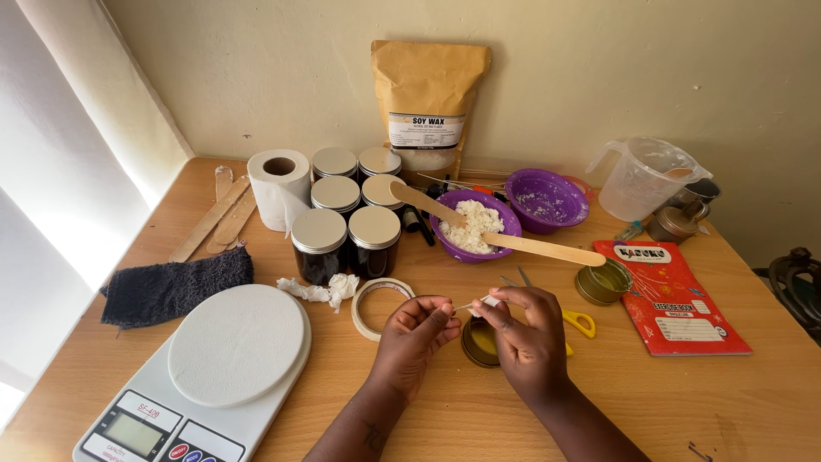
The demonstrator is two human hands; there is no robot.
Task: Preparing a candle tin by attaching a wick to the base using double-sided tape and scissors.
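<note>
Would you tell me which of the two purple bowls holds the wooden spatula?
The nearer purple bowl, heaped with white flakes; the wooden spatula rests across it.

A thin white wick [472,304] stretches level between pinching fingertips, just above a small round gold tin [481,342] on the wooden table. The open tin, partly hidden by the hand in front, shows a yellowish inside and stands upright near the table's middle.

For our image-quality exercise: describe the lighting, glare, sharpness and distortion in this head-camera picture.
Head view: daylight comes from the left, where the window side is washed out white; the table is evenly lit with soft shadows; the jar lids show a mild sheen; the hands, left and right, look sharp; the table edges splay outward towards the bottom, wide-angle style.
</note>
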